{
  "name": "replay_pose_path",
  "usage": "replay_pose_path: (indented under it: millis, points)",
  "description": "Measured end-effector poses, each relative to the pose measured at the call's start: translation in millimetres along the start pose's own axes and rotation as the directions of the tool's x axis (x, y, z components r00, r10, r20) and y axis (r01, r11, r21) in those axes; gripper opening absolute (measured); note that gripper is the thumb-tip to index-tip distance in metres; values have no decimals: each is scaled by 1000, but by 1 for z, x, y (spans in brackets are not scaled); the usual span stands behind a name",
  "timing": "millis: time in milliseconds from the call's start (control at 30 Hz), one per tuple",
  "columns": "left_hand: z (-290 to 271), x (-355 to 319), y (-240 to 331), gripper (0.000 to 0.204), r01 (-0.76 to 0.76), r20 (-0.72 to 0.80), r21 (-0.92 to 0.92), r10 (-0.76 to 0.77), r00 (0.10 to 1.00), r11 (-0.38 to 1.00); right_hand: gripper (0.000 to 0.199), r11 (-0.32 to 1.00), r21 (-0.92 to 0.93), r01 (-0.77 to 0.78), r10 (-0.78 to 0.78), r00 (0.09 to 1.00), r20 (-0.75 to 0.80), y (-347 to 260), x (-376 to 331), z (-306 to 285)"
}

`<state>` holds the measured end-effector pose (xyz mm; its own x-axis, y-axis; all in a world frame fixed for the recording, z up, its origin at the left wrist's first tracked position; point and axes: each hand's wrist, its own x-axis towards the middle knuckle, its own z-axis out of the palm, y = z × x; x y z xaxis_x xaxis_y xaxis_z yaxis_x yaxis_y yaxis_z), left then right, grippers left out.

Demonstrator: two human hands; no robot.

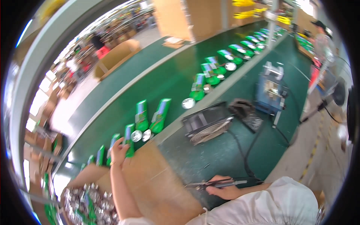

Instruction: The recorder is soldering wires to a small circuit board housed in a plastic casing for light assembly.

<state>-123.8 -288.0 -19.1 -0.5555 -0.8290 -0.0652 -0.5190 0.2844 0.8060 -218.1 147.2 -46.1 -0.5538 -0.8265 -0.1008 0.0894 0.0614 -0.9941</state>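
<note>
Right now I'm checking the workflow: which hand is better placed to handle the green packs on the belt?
The left hand: it already grips a green pack at the belt's edge. The right hand holds a dark tool, away from the belt.

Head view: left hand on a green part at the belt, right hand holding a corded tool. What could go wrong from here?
1. The left hand grips a green part beside two loose silver discs; a nudge might knock them out of place.
2. The right hand holds a thin corded tool low at the bench edge, and its black cable trails past the fan, so it could snag.
3. The head seems turned toward the belt, so the tool tip may go unwatched.
</note>
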Motion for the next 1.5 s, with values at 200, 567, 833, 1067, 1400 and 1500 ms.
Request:
replay_pose_path:
  millis: [200,567,833,1067,1400,1500]
  points:
    - [-9,-96,-23,47,8,145,-349,46,988,937,13,986,165,-33,36,999,-14,-3,2,2]
    - [31,-330,4,57,-88,-421,317,224,879,944,14,971,212,111,-92,991,-100,1,7,8]
    - [-11,-394,-46,72,735,-851,404,-70,520,544,15,957,224,182,-171,983,-69,10,11,11]
    - [1,-367,-49,36,348,-605,760,401,688,549,15,953,234,192,-180,981,-74,10,10,11]
    - [1,-347,-41,24,148,-516,773,475,713,617,12,960,257,113,-116,993,-3,9,5,13]
    - [14,-326,-17,36,-17,-433,740,496,752,672,13,960,259,109,-110,994,-9,10,4,9]
